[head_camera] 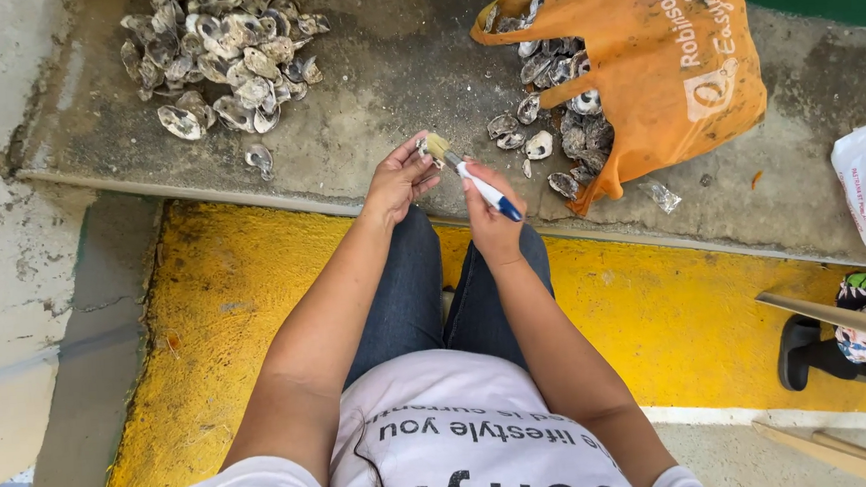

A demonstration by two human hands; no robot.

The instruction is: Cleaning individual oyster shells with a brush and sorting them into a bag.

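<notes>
Head view: left hand (399, 180) grips a shell (425, 150); right hand (489, 215) clasps a brush (471, 176).

Bare concrete (383, 86) between shell pile (221, 46), bag (662, 49)

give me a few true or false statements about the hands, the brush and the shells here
1. The right hand holds a paintbrush with a blue and white handle. True.
2. The left hand is empty and rests on the knee. False: it holds a small shell up against the bristles.
3. The orange bag has shells spilling from it. True.
4. The shell pile at upper left lies on the yellow floor strip. False: it lies on the grey concrete ledge.
5. The brush bristles point toward the person's body. False: they point away, toward the shell.
</notes>
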